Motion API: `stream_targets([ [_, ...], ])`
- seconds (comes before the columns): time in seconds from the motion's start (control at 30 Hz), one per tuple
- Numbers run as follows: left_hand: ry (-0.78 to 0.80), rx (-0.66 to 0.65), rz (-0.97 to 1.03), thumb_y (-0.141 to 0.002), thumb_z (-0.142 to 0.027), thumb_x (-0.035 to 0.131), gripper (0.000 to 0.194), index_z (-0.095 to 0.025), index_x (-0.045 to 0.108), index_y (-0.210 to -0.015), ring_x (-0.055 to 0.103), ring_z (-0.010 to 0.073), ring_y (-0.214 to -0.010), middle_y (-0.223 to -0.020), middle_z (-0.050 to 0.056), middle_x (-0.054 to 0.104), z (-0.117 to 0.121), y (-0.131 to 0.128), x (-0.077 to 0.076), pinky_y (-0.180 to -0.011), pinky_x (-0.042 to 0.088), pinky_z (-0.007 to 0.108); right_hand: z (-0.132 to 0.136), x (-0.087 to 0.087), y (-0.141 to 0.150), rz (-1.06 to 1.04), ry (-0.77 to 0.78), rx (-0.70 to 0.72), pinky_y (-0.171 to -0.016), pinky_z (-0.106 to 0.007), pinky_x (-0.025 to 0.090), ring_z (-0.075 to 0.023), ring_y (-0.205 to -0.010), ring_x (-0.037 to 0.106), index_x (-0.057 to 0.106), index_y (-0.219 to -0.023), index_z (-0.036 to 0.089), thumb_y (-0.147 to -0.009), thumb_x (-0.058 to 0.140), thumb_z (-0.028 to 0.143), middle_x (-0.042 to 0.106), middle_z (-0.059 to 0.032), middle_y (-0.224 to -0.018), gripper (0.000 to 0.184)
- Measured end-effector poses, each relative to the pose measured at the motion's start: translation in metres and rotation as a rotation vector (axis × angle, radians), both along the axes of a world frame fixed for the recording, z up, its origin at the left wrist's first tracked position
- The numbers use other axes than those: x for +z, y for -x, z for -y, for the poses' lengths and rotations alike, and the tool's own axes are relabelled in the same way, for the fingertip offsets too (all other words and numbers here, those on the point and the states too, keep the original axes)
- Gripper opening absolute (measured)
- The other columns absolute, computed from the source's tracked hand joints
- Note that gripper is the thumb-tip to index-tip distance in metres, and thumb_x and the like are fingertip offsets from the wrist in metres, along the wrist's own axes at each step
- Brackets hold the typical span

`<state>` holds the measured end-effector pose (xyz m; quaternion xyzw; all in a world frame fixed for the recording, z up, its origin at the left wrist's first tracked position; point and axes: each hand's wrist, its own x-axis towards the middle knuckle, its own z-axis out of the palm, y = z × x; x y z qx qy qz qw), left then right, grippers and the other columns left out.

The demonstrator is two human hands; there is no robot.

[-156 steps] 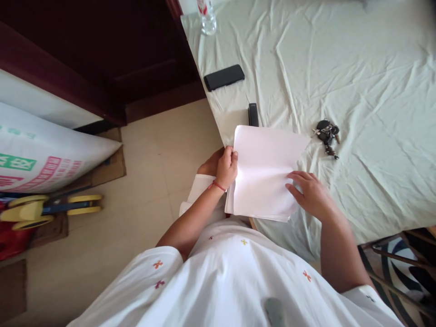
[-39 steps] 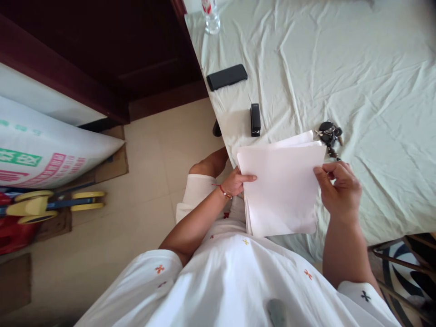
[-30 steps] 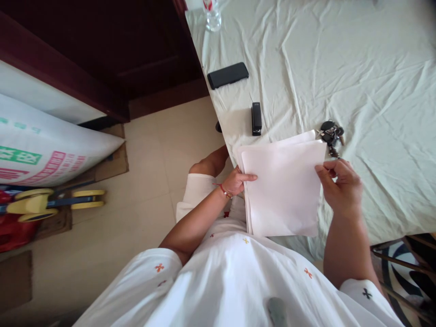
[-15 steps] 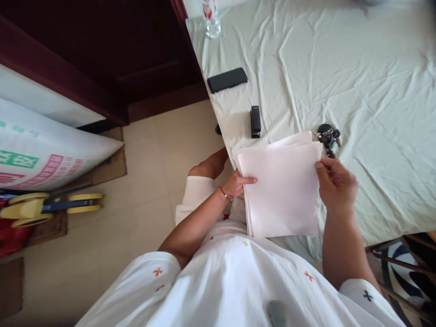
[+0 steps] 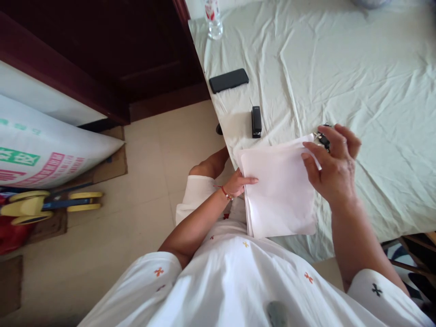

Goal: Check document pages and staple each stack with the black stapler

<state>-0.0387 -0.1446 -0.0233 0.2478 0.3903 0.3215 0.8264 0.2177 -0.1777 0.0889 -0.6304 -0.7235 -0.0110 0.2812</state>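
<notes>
A stack of white paper sheets (image 5: 277, 190) rests at the near edge of the cloth-covered table (image 5: 357, 68). My left hand (image 5: 238, 184), with a red bracelet on the wrist, grips the stack's left edge, thumb on top. My right hand (image 5: 332, 165) hovers over the stack's upper right corner with fingers spread and loosely curled, touching the top sheet's corner. A bunch of keys (image 5: 323, 136) lies just beyond that hand, mostly hidden by its fingers.
A black stapler (image 5: 256, 121) lies on the table just beyond the paper, a black phone (image 5: 228, 80) farther back, and a plastic bottle (image 5: 213, 20) at the far corner. Left on the floor are a large printed sack (image 5: 41, 145) and a yellow toy (image 5: 44, 206).
My right hand has let go of the stack's right edge and risen up and forward over the upper right corner, fingers opening. The left hand and paper stay put.
</notes>
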Motion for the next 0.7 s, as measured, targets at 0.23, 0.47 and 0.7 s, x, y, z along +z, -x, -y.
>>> stream_targets([
  [0.23,-0.014,-0.008,-0.022,-0.041,-0.027,0.100,0.058,-0.015,0.081,-0.094,0.076,0.0292,-0.090,-0.095,0.010,0.081,0.001,0.000,0.003,-0.087,0.059,0.043,-0.001,0.001,0.004,0.015,0.025,0.040,-0.114,-0.066,0.039,-0.0427,-0.147,0.044,0.077,-0.111,0.030,-0.104,0.061,0.038,0.068,-0.0115,-0.138,0.019],
  [0.47,-0.016,-0.018,-0.027,-0.043,-0.028,0.098,0.055,-0.015,0.081,-0.093,0.076,0.0331,-0.095,-0.094,0.011,0.081,0.001,-0.001,-0.004,-0.095,0.058,0.049,-0.008,0.001,-0.002,0.129,0.060,0.102,-0.103,-0.057,0.038,-0.0376,-0.123,0.058,0.076,-0.098,0.027,-0.105,0.060,0.044,0.076,-0.0087,-0.100,0.024],
  [0.7,-0.053,-0.041,-0.006,-0.045,-0.034,0.101,0.063,-0.014,0.080,-0.101,0.075,0.0316,-0.097,-0.099,0.012,0.081,0.004,-0.003,0.004,-0.096,0.057,0.049,-0.015,0.003,0.006,0.052,0.080,0.140,-0.100,-0.055,0.038,-0.0330,-0.111,0.063,0.073,-0.092,0.028,-0.107,0.052,0.037,0.074,-0.0060,-0.087,0.027],
])
